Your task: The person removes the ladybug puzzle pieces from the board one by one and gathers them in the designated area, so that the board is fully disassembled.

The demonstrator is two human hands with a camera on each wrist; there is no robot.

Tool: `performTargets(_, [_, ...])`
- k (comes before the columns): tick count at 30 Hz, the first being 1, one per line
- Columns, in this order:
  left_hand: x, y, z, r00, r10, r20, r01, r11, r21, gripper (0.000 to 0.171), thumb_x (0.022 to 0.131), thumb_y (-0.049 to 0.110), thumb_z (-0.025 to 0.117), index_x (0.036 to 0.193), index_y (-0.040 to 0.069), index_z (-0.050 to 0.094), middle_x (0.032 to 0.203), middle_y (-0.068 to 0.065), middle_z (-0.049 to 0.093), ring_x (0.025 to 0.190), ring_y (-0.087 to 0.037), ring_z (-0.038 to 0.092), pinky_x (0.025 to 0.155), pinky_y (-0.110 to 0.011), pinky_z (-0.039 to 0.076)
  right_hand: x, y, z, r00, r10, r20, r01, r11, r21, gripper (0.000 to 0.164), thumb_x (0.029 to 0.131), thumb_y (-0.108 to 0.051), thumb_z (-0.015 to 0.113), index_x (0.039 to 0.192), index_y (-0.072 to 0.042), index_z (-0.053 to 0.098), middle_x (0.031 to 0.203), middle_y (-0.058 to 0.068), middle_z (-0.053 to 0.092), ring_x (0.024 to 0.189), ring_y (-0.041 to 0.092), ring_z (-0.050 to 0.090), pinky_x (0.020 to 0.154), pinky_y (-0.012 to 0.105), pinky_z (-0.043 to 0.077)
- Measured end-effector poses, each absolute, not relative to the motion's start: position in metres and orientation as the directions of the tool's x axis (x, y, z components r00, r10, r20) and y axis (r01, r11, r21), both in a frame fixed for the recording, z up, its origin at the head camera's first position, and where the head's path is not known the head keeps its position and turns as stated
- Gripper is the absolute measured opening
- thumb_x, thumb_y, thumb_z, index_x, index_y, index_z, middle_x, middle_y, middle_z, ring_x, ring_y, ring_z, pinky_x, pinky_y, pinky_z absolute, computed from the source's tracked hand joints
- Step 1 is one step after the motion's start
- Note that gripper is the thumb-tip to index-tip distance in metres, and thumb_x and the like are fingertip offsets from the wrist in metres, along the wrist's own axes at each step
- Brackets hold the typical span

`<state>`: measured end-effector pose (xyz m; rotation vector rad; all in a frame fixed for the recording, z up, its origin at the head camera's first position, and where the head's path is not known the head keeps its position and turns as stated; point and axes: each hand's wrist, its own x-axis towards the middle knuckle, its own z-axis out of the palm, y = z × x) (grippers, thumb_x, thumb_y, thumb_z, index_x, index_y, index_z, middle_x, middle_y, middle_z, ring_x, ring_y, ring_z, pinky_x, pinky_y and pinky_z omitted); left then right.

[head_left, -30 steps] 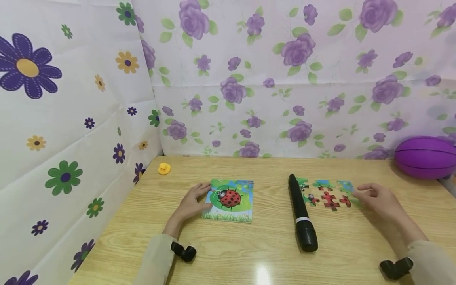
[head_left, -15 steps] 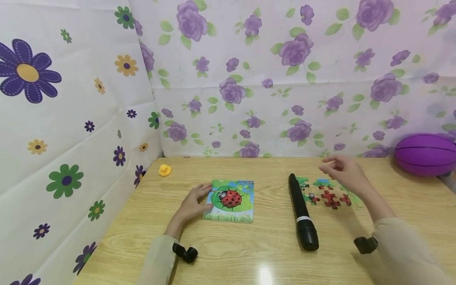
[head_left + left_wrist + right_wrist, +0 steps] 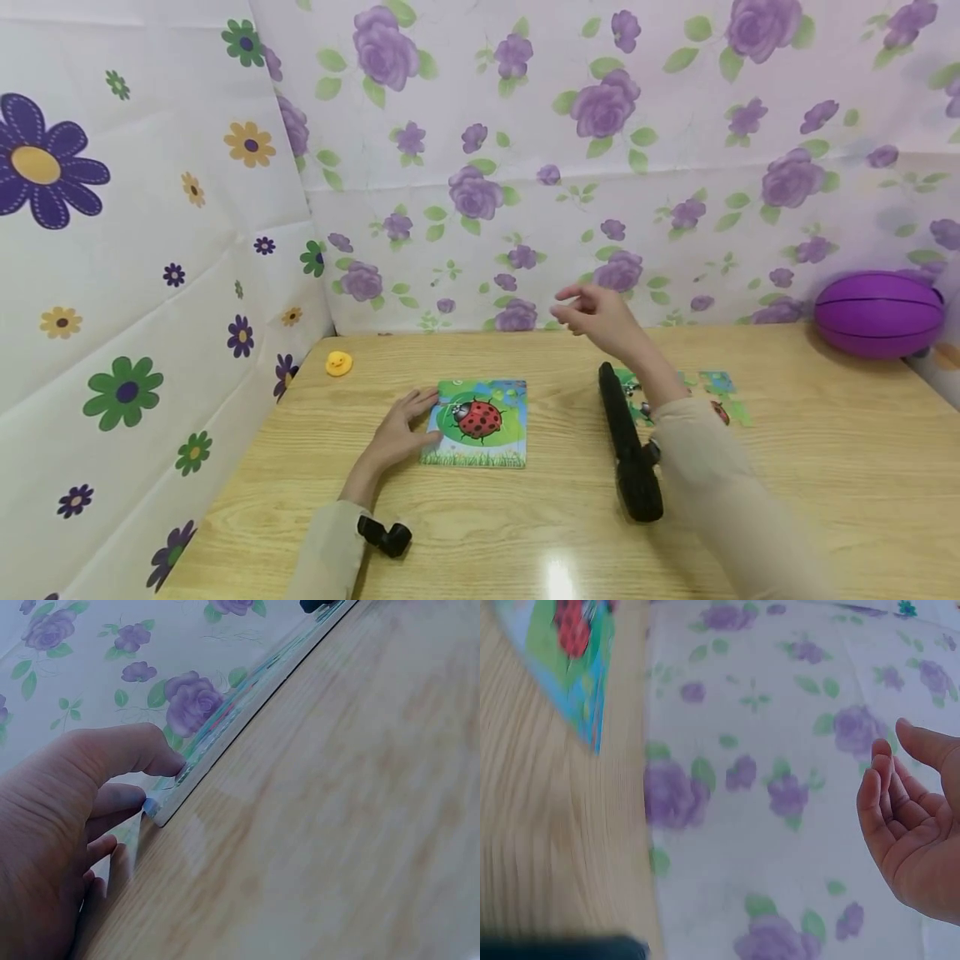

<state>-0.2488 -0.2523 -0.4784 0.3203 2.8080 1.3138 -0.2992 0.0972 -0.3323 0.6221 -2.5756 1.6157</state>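
My left hand [image 3: 405, 429] rests at the left edge of a square ladybug puzzle board [image 3: 513, 417], which lies flat on the table. Its thumb and fingertips touch the board's side, as the left wrist view also shows along the board's thin edge [image 3: 217, 761]. Up in the air, right of the board and against the backdrop, is my right hand [image 3: 600, 317]; its fingers are loosely bent and nothing shows between them. In the right wrist view, the right palm [image 3: 922, 840] faces the camera. Loose puzzle pieces [image 3: 718, 382] lie to the right, partly hidden by the right forearm.
A long black microphone-like thing [image 3: 619, 417] lies between board and pieces, its thick end partly under the right sleeve [image 3: 720, 475] in view. A yellow duck [image 3: 339, 363] sits at the back left. At the back right rests a purple ball [image 3: 877, 315]. Flowered cloth hangs behind.
My right hand has left the loose pieces, rising and sweeping left over the microphone-like thing. My left hand has stayed at the board's edge. The head view has shifted slightly.
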Motion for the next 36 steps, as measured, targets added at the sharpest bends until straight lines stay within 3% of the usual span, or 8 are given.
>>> performTargets(8, [-0.251,-0.251,-0.481,-0.980,0.189,0.066,0.174,0.634,0.753,0.071,0.084,0.022,0.072,0.149,0.013,0.043,0.159,-0.005,0.035,0.152,-0.035,0.014,0.119,-0.066,0.014,-0.291,0.028,-0.356,-0.935,-0.322,0.150,-0.202,0.137,-0.970,0.039,0.095,-0.024,0.062,0.126,-0.001,0.058,0.104,0.015,0.067,0.080,0.013,0.061,0.085,0.034,0.058])
performTargets(14, [-0.253,-0.250,-0.480,-0.977,0.206,0.062,0.181,0.629,0.757,0.071,0.085,0.025,0.071,0.149,0.014,0.042,0.159,-0.004,0.034,0.153,-0.035,0.013,0.119,-0.066,0.013,-0.275,-0.003,-0.401,-0.941,-0.333,0.068,-0.109,0.109,-0.988,0.038,0.094,-0.024,0.064,0.125,-0.003,0.060,0.101,0.018,0.067,0.084,0.020,0.063,0.089,0.042,0.058])
performTargets(18, [-0.251,-0.252,-0.479,-0.980,0.186,0.069,0.173,0.635,0.753,0.072,0.084,0.023,0.071,0.149,0.013,0.043,0.159,-0.006,0.035,0.152,-0.037,0.014,0.119,-0.068,0.012,-0.268,-0.016,-0.435,-0.941,-0.338,0.009,-0.046,0.103,-0.994,0.038,0.093,-0.023,0.065,0.124,-0.002,0.061,0.099,0.014,0.067,0.089,0.024,0.065,0.083,0.036,0.059])
performTargets(21, [-0.249,-0.252,-0.480,-0.978,0.197,0.069,0.180,0.632,0.754,0.071,0.084,0.022,0.071,0.149,0.011,0.042,0.159,-0.007,0.035,0.152,-0.038,0.014,0.119,-0.068,0.011,-0.266,-0.022,-0.455,-0.943,-0.332,-0.032,0.001,0.092,-0.996,0.038,0.093,-0.022,0.065,0.125,0.000,0.061,0.104,0.012,0.067,0.088,0.019,0.065,0.077,0.027,0.058])
performTargets(25, [-0.248,-0.250,-0.482,-0.975,0.216,0.054,0.182,0.632,0.753,0.071,0.085,0.023,0.071,0.149,0.011,0.042,0.159,-0.006,0.034,0.152,-0.038,0.013,0.119,-0.067,0.011,-0.265,-0.025,-0.472,-0.956,-0.289,-0.052,0.031,0.077,-0.997,0.033,0.093,-0.019,0.065,0.120,0.001,0.062,0.106,0.014,0.067,0.086,0.015,0.063,0.074,0.025,0.057])
performTargets(29, [-0.248,-0.251,-0.481,-0.977,0.203,0.062,0.179,0.634,0.752,0.070,0.085,0.021,0.070,0.149,0.012,0.042,0.159,-0.005,0.035,0.152,-0.036,0.013,0.120,-0.066,0.010,-0.265,-0.027,-0.477,-0.956,-0.293,-0.010,-0.023,0.110,-0.994,0.030,0.093,-0.019,0.065,0.116,0.000,0.065,0.105,0.015,0.068,0.086,0.014,0.064,0.075,0.025,0.057])
performTargets(36, [-0.250,-0.253,-0.481,-0.965,0.240,0.104,0.236,0.633,0.737,0.061,0.090,0.010,0.058,0.148,0.005,0.041,0.158,-0.009,0.035,0.152,-0.038,0.013,0.123,-0.059,0.004,-0.259,-0.032,-0.478,-0.884,-0.462,0.072,-0.244,0.326,-0.913,0.029,0.090,-0.026,0.069,0.113,-0.008,0.068,0.101,0.006,0.067,0.084,0.010,0.058,0.075,0.023,0.051])
